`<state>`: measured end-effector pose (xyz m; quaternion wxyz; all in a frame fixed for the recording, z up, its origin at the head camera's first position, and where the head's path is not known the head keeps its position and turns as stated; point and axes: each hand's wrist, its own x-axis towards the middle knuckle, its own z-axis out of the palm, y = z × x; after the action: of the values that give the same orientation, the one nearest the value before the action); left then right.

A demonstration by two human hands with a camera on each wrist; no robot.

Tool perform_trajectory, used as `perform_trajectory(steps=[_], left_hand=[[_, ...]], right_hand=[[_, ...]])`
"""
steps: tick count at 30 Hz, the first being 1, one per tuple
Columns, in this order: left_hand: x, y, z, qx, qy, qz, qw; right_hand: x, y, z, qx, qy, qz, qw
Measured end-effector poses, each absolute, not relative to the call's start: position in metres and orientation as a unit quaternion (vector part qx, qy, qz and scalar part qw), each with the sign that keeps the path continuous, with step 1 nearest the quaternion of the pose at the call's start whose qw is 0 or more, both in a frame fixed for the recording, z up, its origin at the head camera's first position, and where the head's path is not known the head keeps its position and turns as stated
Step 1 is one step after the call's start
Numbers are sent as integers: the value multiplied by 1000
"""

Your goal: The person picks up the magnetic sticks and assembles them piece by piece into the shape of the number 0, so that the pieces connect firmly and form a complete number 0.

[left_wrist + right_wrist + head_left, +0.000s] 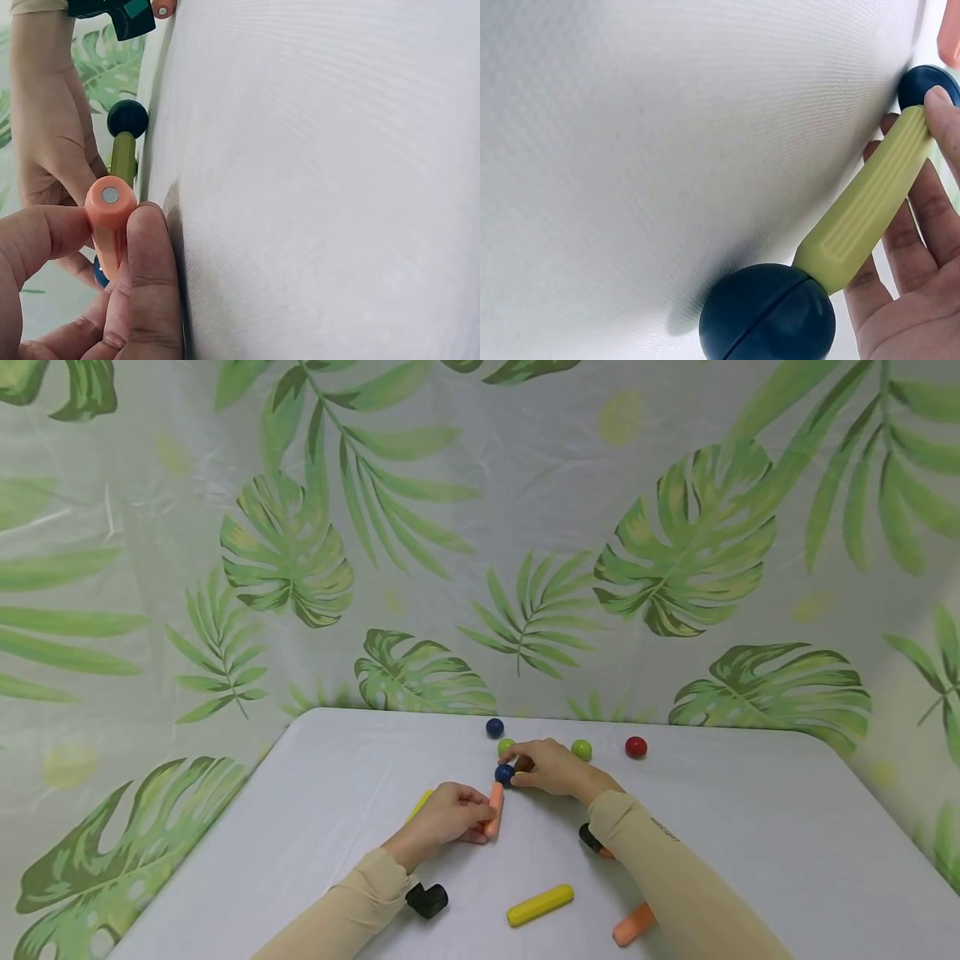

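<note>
My left hand (453,814) pinches an orange stick (495,810) between thumb and fingers. In the left wrist view, the orange stick's near end (110,196) shows a round silver dot. The stick's far end is right at a dark blue ball (505,774) in the head view. With thumb and fingers, my right hand (555,767) holds this ball, which is joined to a yellow-green stick (862,199). Another dark blue ball (769,315) is on that stick's other end, close to the white tabletop in the right wrist view.
Toward the back lie a blue ball (495,727), two green balls (581,749) and a red ball (636,747). A yellow stick (540,906) and an orange stick (633,925), partly under the right sleeve, lie in front. Another yellow stick (420,804) shows behind my left hand.
</note>
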<state>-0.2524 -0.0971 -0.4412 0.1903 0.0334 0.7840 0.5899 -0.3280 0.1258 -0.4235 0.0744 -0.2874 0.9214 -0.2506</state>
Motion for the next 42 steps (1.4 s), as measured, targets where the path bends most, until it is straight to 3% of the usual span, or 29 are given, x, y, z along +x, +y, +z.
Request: perform_trajectory(steps=[22, 32, 42], left_hand=[[-253, -91, -442, 34, 788, 588, 180], [-251, -93, -439, 53, 841, 521, 138], [-251, -92, -437, 52, 851, 505, 134]], right_hand=[[-325, 123, -423, -269, 929, -242, 78], [-322, 123, -423, -270, 930, -241, 65], [-323, 122, -426, -266, 932, -239, 61]])
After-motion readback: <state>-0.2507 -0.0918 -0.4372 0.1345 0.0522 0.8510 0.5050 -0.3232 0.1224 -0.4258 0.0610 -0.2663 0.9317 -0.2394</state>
